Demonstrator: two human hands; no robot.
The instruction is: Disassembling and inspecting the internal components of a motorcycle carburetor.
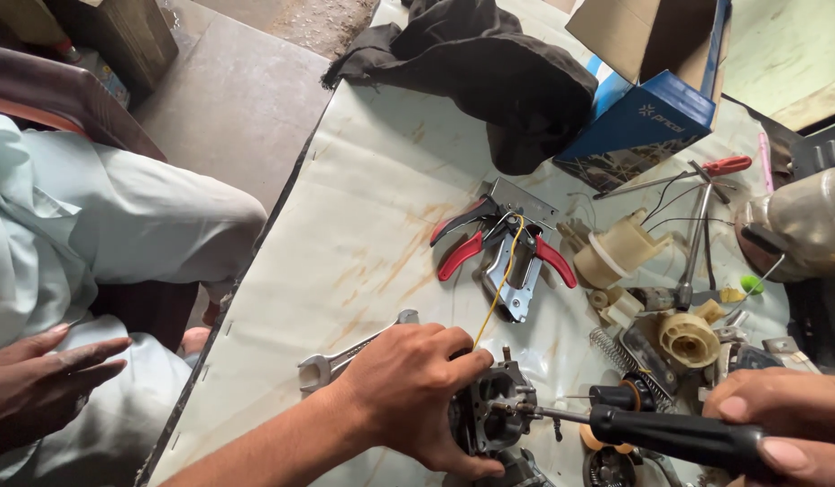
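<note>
**Screwdriver going into a small engine part at the near edge of the desk**

I am looking down at my two hands working at the near edge of the desk (pixel 363 198). My left hand (pixel 408 392) is clamping down over a dark metal carburettor-like part (pixel 494 410), fingers wrapped around its top and side, steadying it against the surface. My right hand (pixel 783 424) is closing around the black handle of a screwdriver (pixel 679 433), whose thin shaft is pointing left into the side of the part. I am judging the part to be dense, rigid and probably oily, with small protruding fittings that could bend, so the solid body is the place to hold, not the linkages. A yellow wire (pixel 498 289) is running up from it.

Just beside my left wrist a steel spanner (pixel 345 356) is lying flat. To the right, a coil spring (pixel 607 347) and cream plastic fittings (pixel 688 338) are scattered close together.

Further up, red-handled pliers (pixel 476 239) are resting across a bent metal bracket (pixel 516 271), with a second red-handled screwdriver (pixel 697 171) beyond. At the far end a black cloth (pixel 489 63) is lying bunched beside a blue cardboard box (pixel 638 126).

On the left, off the desk, another person's hand (pixel 38 379) is resting on their light-clothed lap.
</note>
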